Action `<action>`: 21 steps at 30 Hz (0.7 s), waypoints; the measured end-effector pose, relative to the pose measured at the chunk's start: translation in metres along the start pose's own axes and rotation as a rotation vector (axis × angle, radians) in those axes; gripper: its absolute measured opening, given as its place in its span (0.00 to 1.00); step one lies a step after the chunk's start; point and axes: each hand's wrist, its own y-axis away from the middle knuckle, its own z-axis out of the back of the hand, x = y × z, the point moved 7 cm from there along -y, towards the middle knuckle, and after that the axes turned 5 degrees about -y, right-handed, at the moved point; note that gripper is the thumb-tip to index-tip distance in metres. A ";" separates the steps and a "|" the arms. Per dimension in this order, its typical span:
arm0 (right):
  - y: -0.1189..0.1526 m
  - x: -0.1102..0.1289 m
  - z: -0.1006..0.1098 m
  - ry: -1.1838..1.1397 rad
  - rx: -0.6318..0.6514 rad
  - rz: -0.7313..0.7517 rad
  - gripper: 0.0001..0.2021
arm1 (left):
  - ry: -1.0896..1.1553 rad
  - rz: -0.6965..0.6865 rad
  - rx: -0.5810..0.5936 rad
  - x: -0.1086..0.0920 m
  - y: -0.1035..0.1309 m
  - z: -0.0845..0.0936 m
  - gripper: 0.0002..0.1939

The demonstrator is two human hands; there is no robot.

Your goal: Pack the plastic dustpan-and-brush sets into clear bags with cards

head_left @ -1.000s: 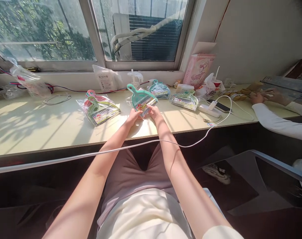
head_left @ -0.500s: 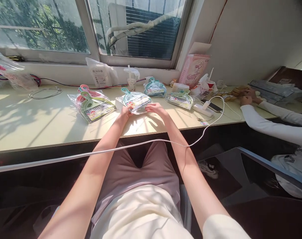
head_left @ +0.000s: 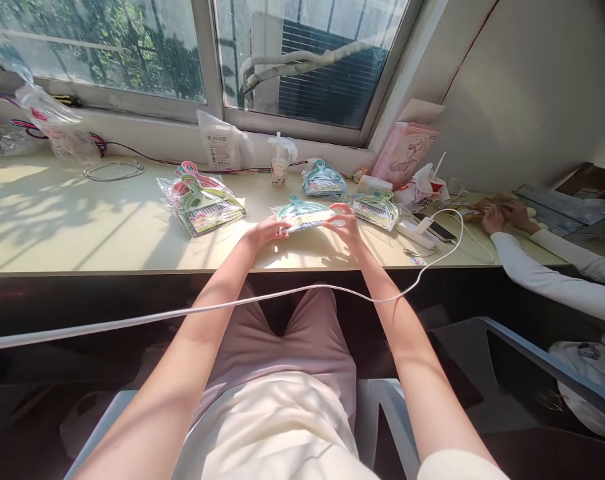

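Note:
A light-blue dustpan and brush set (head_left: 303, 215) in clear plastic is between my hands at the front middle of the table. My left hand (head_left: 267, 232) pinches its lower left corner. On the opposite side my right hand (head_left: 344, 224) grips the right edge, fingers curved over it. To the left lies a stack of wrapped green and pink dustpan sets (head_left: 205, 208). Behind the held set is another wrapped teal dustpan set (head_left: 324, 181). A wrapped green dustpan set (head_left: 376, 210) rests just right of my right hand.
A white cable (head_left: 302, 291) crosses in front of me to a power strip (head_left: 416, 235) beside a phone (head_left: 438, 229). A drink cup (head_left: 279, 170), plastic bag (head_left: 222, 143) and pink box (head_left: 406, 152) stand by the window. Another person's hands (head_left: 505, 215) work at the right.
My right hand has come onto the right edge of the light-blue set, which now looks flatter and more face-up. The camera view has shifted, moving the tabletop things rightward in the picture.

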 end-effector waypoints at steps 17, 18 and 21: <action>0.026 -0.037 -0.020 -0.533 0.034 -0.528 0.29 | -0.160 0.060 0.059 0.000 0.011 -0.010 0.50; 0.026 -0.038 -0.019 -0.551 0.039 -0.548 0.26 | -0.172 0.038 0.067 -0.001 0.014 -0.012 0.50; 0.025 -0.040 -0.015 -0.572 -0.013 -0.548 0.23 | -0.163 -0.152 0.151 -0.009 0.025 -0.028 0.55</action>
